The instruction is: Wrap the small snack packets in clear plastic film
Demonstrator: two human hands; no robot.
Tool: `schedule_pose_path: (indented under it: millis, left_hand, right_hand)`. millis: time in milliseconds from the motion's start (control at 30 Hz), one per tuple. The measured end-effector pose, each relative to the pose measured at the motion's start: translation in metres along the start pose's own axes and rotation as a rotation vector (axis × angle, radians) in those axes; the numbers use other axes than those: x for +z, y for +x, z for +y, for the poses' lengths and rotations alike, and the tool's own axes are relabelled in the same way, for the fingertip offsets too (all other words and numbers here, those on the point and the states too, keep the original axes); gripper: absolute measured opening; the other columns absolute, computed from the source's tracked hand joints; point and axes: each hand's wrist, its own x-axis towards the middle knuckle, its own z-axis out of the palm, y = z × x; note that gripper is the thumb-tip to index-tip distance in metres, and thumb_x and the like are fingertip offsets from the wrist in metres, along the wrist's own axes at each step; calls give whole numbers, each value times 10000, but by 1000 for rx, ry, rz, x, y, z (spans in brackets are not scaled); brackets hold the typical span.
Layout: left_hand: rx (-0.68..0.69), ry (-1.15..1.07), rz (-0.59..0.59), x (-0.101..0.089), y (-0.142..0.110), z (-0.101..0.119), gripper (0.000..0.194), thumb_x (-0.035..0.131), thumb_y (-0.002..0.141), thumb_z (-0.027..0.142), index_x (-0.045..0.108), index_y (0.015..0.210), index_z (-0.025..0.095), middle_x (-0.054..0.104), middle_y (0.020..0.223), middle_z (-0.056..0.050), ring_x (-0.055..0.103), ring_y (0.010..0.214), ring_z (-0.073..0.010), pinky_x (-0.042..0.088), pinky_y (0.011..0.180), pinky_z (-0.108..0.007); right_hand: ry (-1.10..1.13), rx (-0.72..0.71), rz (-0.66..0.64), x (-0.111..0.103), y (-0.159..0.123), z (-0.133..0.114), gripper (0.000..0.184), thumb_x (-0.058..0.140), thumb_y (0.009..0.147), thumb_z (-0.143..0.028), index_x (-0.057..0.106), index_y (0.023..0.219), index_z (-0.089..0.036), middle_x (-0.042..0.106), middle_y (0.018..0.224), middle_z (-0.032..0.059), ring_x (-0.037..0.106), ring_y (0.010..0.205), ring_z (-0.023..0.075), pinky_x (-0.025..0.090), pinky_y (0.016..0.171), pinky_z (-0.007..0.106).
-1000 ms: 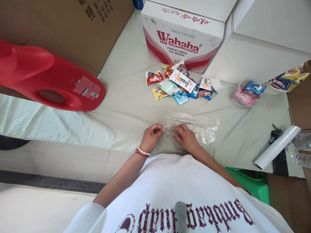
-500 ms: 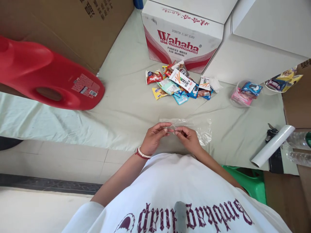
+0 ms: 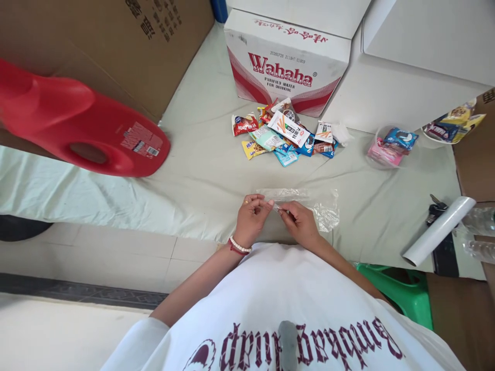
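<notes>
Between my two hands a small transparent edge shows, which looks like part of the clear plastic bag (image 3: 327, 208) lying crinkled on the cloth. My left hand (image 3: 252, 219), with a beaded bracelet at the wrist, pinches it between thumb and fingers. Close beside it, my right hand (image 3: 299, 222) grips the same edge with thumb and forefinger. Some of the bag is hidden behind the fingers. Farther back lies a pile of small wrapped snacks (image 3: 288, 129) in several colours.
A Wahaba-style printed water carton (image 3: 286, 72) stands behind the snacks. At the left leans a big red jug (image 3: 127, 154). On the right are a clear tub (image 3: 373, 159) with snacks, a white bowl (image 3: 436, 139), a white roll (image 3: 439, 232) and keys. A green stool (image 3: 417, 299) is below.
My left hand has shifted slightly right, its thumb now extended against the transparent edge and its fingers more curled. My right hand keeps its pinch. The view has moved a little.
</notes>
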Motion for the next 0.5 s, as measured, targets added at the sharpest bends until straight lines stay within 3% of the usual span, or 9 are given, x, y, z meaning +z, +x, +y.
schedule_pose_path:
  millis: [167,300,400,500]
  left_hand:
    - [35,-44,-21,4,-2,-2,200,745,803,393,747,718,212,655,1145,-96,607,1128,-246,505,886,-349]
    - [66,-116,-63,3,-6,1,217,772,799,424,742,742,216,618,1311,-106,605,1151,-254,536,904,-389]
    - [125,-182,-64,-8,-8,4,210,802,791,410,723,749,220,584,1393,-96,602,1160,-239,550,953,-418]
    - [177,-231,-74,-30,-9,10,214,817,791,408,722,750,221,546,1455,-92,532,1339,-287,561,1007,-448]
  right_hand:
    - [83,-3,-27,-2,-1,1,269,602,963,-458,723,1070,-244,691,871,34,541,618,145,495,653,300]
    - [324,104,40,-6,-1,5,258,627,948,-474,724,923,-236,653,803,15,550,662,148,483,641,286]
    - [475,199,168,-22,0,11,216,664,929,-444,698,898,-233,665,836,9,599,764,155,514,728,287]
    - [579,210,384,-53,-1,13,208,672,923,-453,644,905,-248,670,940,19,641,914,170,552,822,313]
